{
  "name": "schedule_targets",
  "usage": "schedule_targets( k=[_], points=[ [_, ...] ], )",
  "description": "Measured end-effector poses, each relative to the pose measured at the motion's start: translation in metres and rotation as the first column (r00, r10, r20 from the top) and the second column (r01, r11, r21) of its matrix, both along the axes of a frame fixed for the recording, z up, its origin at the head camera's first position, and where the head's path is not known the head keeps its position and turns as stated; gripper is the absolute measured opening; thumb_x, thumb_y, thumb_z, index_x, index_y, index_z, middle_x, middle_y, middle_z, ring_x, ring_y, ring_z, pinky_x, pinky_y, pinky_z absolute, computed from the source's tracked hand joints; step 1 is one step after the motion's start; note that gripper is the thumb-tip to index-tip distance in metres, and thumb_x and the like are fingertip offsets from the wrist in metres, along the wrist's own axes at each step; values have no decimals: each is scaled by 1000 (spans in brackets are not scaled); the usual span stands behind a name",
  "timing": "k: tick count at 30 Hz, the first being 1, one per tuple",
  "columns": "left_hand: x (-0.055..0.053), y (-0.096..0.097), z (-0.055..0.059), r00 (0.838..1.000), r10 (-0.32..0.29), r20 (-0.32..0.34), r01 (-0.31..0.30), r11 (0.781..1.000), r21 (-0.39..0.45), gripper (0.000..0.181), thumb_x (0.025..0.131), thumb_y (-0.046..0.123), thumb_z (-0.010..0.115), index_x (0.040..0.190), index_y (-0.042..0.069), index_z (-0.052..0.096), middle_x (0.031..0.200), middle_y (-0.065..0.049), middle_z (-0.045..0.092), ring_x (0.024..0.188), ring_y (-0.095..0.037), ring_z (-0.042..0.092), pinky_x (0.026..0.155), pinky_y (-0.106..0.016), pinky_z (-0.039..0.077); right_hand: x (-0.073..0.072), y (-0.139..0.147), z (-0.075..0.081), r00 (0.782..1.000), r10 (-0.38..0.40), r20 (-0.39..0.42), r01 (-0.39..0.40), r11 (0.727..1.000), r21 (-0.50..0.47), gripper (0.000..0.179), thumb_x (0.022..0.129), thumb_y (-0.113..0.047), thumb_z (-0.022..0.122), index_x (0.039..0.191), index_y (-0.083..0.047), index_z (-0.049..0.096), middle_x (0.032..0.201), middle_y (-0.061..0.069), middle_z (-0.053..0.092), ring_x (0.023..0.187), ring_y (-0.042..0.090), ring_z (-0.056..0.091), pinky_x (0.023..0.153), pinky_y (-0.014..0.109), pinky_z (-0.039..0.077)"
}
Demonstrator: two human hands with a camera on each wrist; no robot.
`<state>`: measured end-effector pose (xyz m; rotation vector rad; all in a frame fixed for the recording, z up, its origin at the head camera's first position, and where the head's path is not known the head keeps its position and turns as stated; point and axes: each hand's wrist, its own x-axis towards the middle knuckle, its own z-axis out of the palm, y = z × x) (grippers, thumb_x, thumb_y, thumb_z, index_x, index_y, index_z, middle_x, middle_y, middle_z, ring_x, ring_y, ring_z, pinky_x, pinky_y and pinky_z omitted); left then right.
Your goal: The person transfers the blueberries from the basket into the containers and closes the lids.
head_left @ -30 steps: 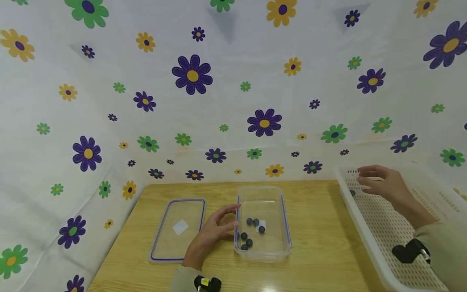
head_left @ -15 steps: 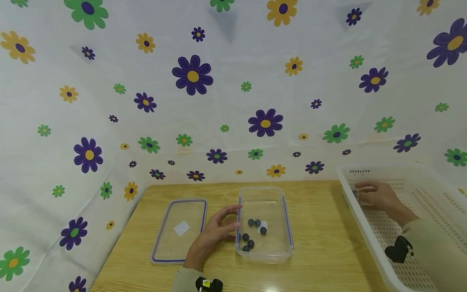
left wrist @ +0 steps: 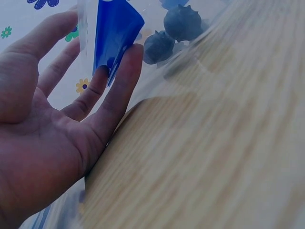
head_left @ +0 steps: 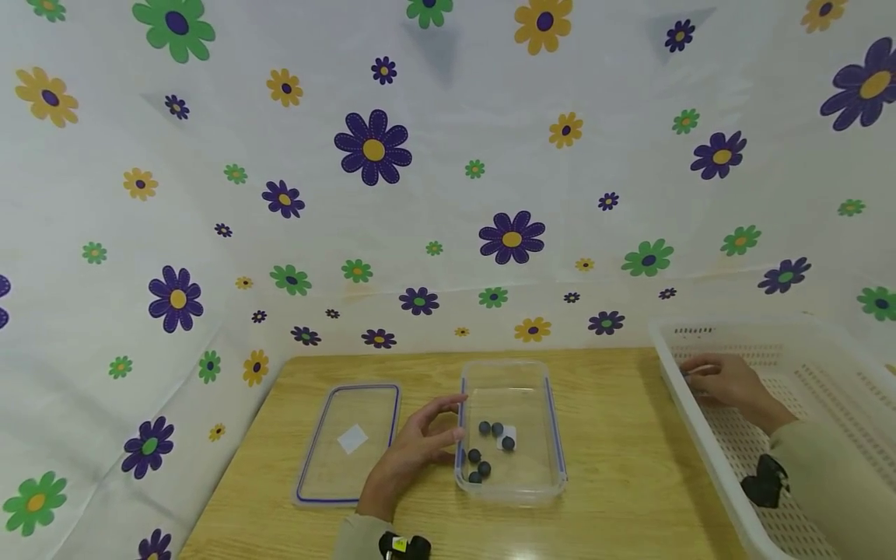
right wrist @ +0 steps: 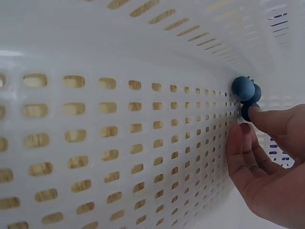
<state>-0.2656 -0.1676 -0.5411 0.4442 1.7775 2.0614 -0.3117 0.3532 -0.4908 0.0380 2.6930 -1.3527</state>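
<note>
My left hand (head_left: 411,453) rests its fingers against the left side of a clear lidded-type box (head_left: 528,474), touching its blue clip (left wrist: 114,33) in the left wrist view. Several dark blueberries (head_left: 484,469) lie on the box floor, mostly front left; crowned tops show on two blueberries (left wrist: 182,24). Inside the white basket (head_left: 707,459), my right hand (head_left: 728,385) reaches to the left wall. In the right wrist view a small cluster of blueberries (right wrist: 243,88) sits in the corner, the thumb tip right at the lowest one; the loosely bent fingers stay below, a gap between them and the thumb.
A clear lid (head_left: 329,459) with a blue seal lies flat on the wooden table (head_left: 602,435), left of the box. Behind stands a white flower-patterned sheet (head_left: 434,194). The basket's tall slotted walls rise around the right hand.
My right hand has gone down and in toward the blueberries at the basket's left wall. The left hand stays at the box, and the view has shifted slightly.
</note>
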Motion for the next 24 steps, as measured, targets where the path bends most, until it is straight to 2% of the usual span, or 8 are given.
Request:
schedule_targets(
  k=[6, 8, 11, 14, 19, 24],
  points=[
    [-1, 1, -1, 1000, -12, 5, 12, 1000, 4, 64, 99, 9, 69, 156, 6, 40, 149, -26, 35, 118, -38, 61, 85, -52, 60, 2, 6, 1, 1000, 13, -20, -13, 1000, 9, 40, 100, -5, 63, 127, 22, 52, 116, 38, 63, 89, 20, 69, 72, 33, 63],
    [0, 1, -1, 1000, -8, 6, 8, 1000, 2, 64, 99, 9, 69, 156, 6, 40, 149, -26, 35, 118, -37, 60, 85, -52, 60, 4, 8, 4, 1000, 22, -18, -22, 1000, -19, 42, 101, -6, 62, 129, 23, 51, 115, 35, 65, 87, 17, 70, 74, 32, 62],
    [0, 1, -1, 1000, 5, 8, -5, 1000, 3, 62, 99, 9, 69, 155, 7, 42, 149, -25, 36, 117, -36, 60, 85, -52, 60, 6, 9, 13, 999, 41, -21, -42, 995, -87, 46, 102, -7, 61, 132, 25, 47, 112, 27, 70, 86, 11, 72, 77, 30, 62],
    [0, 1, -1, 1000, 5, 9, -5, 1000, 9, 62, 99, 10, 69, 155, 8, 42, 149, -23, 37, 117, -35, 61, 85, -52, 60, 10, 11, 24, 998, 57, -34, -62, 978, -198, 46, 103, -4, 59, 133, 28, 43, 107, 14, 73, 86, 8, 72, 79, 28, 61],
    [-1, 1, -1, 1000, 0, 4, 0, 1000, 4, 62, 99, 10, 68, 155, 8, 42, 149, -24, 37, 118, -36, 61, 85, -52, 60, 18, 14, 41, 991, 76, -112, -108, 945, -310, 37, 101, 1, 61, 126, 27, 49, 98, -4, 75, 86, 9, 73, 78, 27, 61],
    [-1, 1, 1, 1000, -1, 0, 1, 1000, 5, 63, 99, 10, 69, 155, 7, 41, 148, -24, 36, 120, -37, 59, 86, -53, 60, 25, 11, 58, 985, 63, -159, -100, 965, -243, 41, 102, -9, 64, 130, 18, 51, 100, -9, 73, 88, 6, 72, 77, 21, 60]
  ],
)
